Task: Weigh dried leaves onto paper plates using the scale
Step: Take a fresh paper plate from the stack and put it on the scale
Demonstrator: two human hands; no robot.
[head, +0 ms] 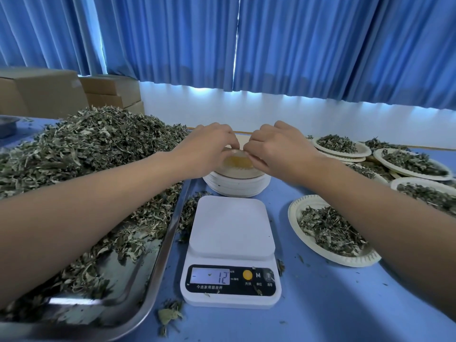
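Your white scale (232, 245) sits dead centre, its platform bare and its display reading minus 12. Just behind it stands a stack of paper plates (237, 187), the top plate (238, 162) tipped up off the pile. The dried leaves (93, 149) lie heaped to your left. To your right, one filled plate (330, 230) lies beside the scale, with more filled plates (414, 164) overlapping beyond.

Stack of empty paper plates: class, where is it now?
Head view, centre: the stack of empty paper plates sits just behind the scale, between the tray of dried leaves on the left and filled plates on the right.
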